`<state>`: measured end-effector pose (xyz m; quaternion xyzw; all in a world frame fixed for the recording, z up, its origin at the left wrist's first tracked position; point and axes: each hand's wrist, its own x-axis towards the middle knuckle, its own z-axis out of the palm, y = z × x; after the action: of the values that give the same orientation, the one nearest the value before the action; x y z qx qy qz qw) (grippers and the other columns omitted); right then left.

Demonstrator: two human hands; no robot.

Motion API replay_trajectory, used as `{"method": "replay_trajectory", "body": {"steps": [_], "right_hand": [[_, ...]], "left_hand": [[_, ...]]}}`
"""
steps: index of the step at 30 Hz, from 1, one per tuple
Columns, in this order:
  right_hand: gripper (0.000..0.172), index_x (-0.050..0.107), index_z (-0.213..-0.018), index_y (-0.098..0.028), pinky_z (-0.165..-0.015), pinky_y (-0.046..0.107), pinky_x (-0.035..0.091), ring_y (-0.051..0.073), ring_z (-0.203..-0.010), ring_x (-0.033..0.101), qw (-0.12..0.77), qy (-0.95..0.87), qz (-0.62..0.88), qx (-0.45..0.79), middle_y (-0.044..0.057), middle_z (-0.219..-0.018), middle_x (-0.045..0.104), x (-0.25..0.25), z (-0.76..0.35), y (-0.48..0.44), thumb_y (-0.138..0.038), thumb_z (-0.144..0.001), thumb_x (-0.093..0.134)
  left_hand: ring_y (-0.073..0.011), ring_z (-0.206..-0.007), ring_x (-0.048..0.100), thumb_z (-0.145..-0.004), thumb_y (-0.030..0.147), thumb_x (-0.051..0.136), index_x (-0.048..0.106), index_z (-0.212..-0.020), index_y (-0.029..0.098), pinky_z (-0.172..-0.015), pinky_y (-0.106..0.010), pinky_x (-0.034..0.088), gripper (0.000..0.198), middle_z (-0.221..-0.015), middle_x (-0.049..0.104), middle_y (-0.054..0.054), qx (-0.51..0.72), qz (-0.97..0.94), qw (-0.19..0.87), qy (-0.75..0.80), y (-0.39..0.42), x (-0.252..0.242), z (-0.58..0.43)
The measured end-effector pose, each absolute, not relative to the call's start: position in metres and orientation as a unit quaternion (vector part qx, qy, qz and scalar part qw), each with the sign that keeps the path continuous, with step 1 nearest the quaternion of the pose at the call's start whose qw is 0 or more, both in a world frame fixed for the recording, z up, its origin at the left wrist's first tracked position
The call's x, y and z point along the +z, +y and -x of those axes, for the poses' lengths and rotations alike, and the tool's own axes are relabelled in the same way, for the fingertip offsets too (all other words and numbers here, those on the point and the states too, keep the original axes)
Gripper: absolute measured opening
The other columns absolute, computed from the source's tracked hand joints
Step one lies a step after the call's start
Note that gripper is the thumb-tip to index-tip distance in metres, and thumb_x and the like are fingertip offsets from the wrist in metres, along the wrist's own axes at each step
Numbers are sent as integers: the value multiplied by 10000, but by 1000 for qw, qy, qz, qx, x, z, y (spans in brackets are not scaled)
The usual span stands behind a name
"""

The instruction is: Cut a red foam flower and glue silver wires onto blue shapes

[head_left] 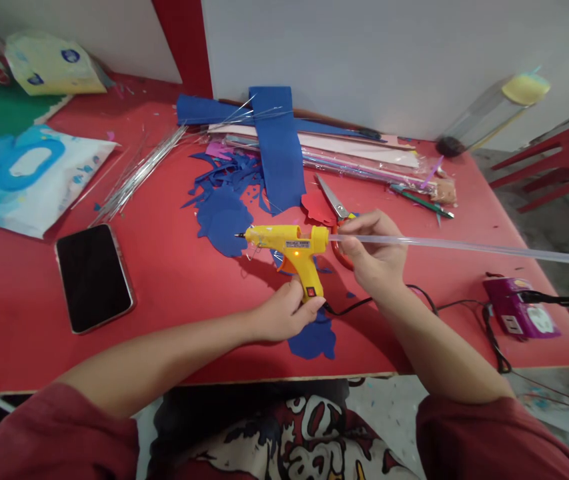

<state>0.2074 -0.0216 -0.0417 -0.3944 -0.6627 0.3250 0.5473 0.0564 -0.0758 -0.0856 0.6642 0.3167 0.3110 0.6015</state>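
My left hand [291, 310] is closed round the lower handle of a yellow glue gun [274, 237], whose nozzle points left. An orange light glows on its body, and a red switch shows low on the handle. In my right hand [377, 257] a long clear glue stick [454, 248] is pinched between thumb and fingers. Its left end sits at the gun's rear opening; the rest stretches right past the frame edge. Scissors [333, 197] with orange-red handles lie just behind the right hand, partly hidden. Blue cut-out pieces [224, 220] lie beneath and beyond the nozzle.
A black phone [95, 277], a wipes pack [39, 173] and silver wires [139, 173] lie left. Blue strips [279, 147] and wrapped sticks [354, 163] are at the back. On the right are a green pen-like tool [421, 201] and a purple power socket [519, 310] with cords.
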Motion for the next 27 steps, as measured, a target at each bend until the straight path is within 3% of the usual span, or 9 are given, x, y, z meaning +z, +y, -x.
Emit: {"method": "replay_trajectory", "body": {"steps": [3,11,20,27], "right_hand": [[298,487,-844,-261,-542,271,429,109,-534,480,564,-651,374,344,-56,-610,484,-37,-216,-17,-459,-715,670],[202,606,-655,-212,-594,330,465,153,-616,557,493,-725,331,349,10,-627,589,-22,-228,-11,-373,-674,726],[286,565,-653,-202,-505,293,431,137,-546,536,488,-680,360,414,-11,-567,557,-31,-229,-12,-453,-679,701],[365,485,-728,-223,-471,254,422,98,-470,490,492,-638,423,414,-52,-528,510,-33,-210,-21,-547,-693,650]], "left_hand": [[-86,-485,368,-883,424,335,319,-718,204,-492,-240,308,276,-547,391,55,325,-664,597,311,-76,-86,-57],[-97,-517,387,-868,457,350,311,-742,207,-511,-245,325,282,-563,402,50,299,-671,598,320,-77,-86,-57],[-91,-489,380,-853,378,385,308,-762,207,-476,-245,318,209,-553,421,56,252,-679,599,342,-78,-88,-57],[-66,-444,362,-869,485,341,271,-780,212,-464,-225,333,296,-539,402,81,298,-608,667,310,-75,-85,-60]]}}
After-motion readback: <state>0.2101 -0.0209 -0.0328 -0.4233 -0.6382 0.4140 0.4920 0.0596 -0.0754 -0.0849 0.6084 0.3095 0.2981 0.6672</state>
